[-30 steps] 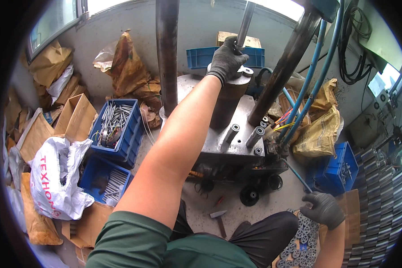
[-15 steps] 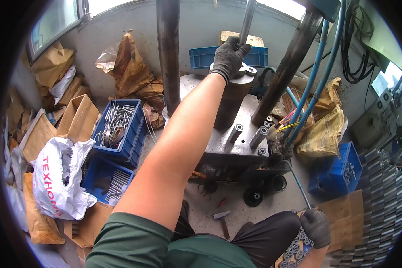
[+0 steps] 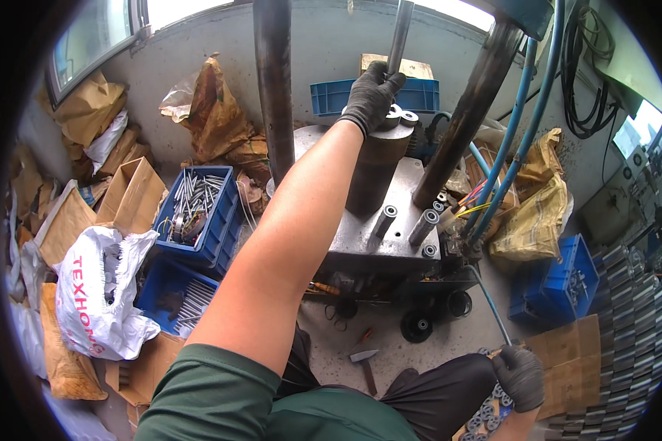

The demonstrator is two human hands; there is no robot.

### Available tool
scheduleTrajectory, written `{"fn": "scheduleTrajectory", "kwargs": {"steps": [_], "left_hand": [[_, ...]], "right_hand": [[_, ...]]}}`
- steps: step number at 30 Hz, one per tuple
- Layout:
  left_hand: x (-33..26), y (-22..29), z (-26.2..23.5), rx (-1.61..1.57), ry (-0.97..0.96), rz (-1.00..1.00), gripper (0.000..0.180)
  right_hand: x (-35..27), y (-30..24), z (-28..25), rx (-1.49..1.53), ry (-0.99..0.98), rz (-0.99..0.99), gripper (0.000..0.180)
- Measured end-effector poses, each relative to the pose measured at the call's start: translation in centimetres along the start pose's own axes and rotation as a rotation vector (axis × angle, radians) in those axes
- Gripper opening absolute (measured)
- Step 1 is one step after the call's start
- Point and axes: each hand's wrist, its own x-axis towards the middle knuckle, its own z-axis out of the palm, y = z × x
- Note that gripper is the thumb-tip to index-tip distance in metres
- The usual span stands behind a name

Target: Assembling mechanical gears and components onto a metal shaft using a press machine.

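Above the dark cylinder [image 3: 372,173]: a metal rod [image 3: 400,37], long axis close to upright, upper end leaning slightly right (some of that may be lens bend). Seen from this one angle, the rod runs roughly in line with the cylinder's axis – the relation that matters most here. Its top reaches the picture's edge; what it meets there cannot be told.

Left hand [image 3: 371,95] clamped round the rod's lower part, fingers wrapped, arm stretched well forward. It covers the rod's lower end – cannot tell whether rod and cylinder touch.

Right hand [image 3: 520,376] well apart from the rod, low and to the right, closed round the near end of a slim lever [image 3: 490,305]. Lever's long axis slants from the machine toward the person. Left hand is plainly the nearer to the cylinder.

Further out: left column [image 3: 274,88] and right column [image 3: 467,117] flank the rod; short tubes [image 3: 424,226] stand on the steel plate [image 3: 346,239]; hammer [image 3: 368,373] on the floor.
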Motion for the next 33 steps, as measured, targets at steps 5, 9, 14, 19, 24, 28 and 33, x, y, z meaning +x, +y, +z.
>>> {"fn": "scheduleTrajectory", "kwargs": {"steps": [5,9,14,19,24,28,33], "left_hand": [[0.2,-0.4,-0.1,-0.008,0.011,0.012,0.042],[-0.4,0.2,0.3,-0.011,0.028,0.034,0.039],[-0.2,-0.2,0.0,0.019,0.016,0.058,0.044],[-0.6,0.0,0.0,0.181,0.048,0.124,0.046],[-0.7,0.3,0.0,0.215,0.043,0.113,0.047],[-0.5,-0.1,-0.1,0.195,0.042,0.128,0.047],[-0.8,0.2,0.1,0.193,0.047,0.125,0.047]], "right_hand": [[0.2,0.3,0.2,-0.051,0.02,-0.014,0.021],[0.0,0.5,0.4,-0.065,0.041,-0.027,0.022],[0.0,0.1,0.3,-0.022,0.026,-0.002,0.024],[0.0,-0.3,-0.1,-0.031,0.021,0.001,0.024],[-0.1,-0.2,-0.1,-0.032,0.005,0.021,0.023],[-0.1,-0.2,0.1,-0.03,0.03,0.012,0.022],[-0.1,-0.1,0.2,-0.027,0.042,0.02,0.022]]}}
